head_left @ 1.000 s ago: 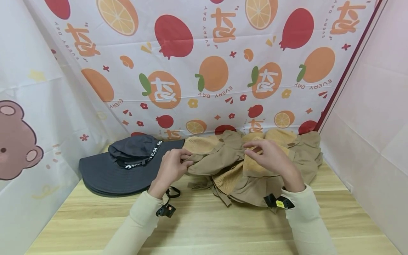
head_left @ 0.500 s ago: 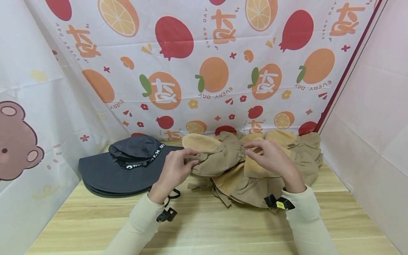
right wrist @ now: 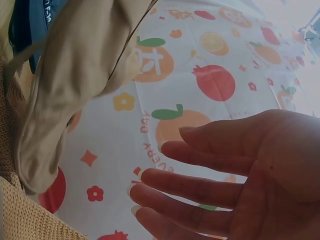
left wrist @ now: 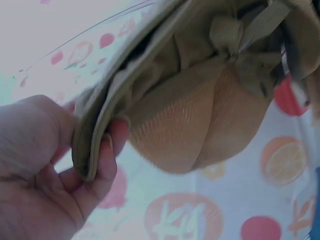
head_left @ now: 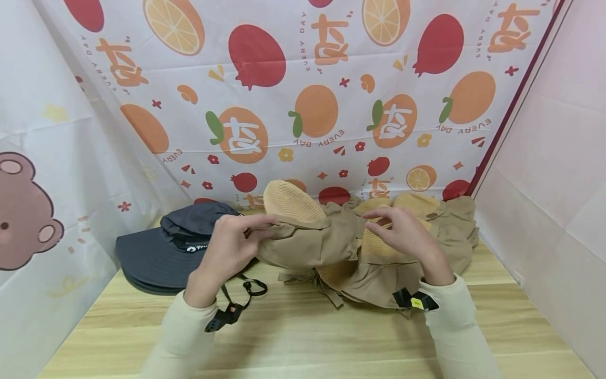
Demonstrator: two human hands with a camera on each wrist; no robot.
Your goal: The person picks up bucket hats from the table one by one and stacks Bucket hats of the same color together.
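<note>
My left hand [head_left: 226, 247] pinches the fabric edge of a khaki sun hat [head_left: 314, 245] between thumb and fingers. The hat has a woven straw part [head_left: 290, 201] that stands up at the back. In the left wrist view the fingers [left wrist: 102, 167] curl around the doubled cloth edge, and the straw panel [left wrist: 185, 125] and a tied cloth bow [left wrist: 227, 37] show beyond. My right hand [head_left: 402, 231] is at the hat's right side, over other khaki hats [head_left: 454, 226]. Its fingers are relaxed and spread in the right wrist view, holding nothing.
Dark wide-brimmed hats [head_left: 147, 258] lie stacked at the left, with a black cord [head_left: 255, 287] beside them. The wooden table [head_left: 303, 337] is bounded by a fruit-print cloth [head_left: 293, 63] behind and pale cloth walls at both sides.
My left hand has moved left and slightly up, pulling the khaki hat's edge with it; the straw part has risen. The right hand has stayed in place.
</note>
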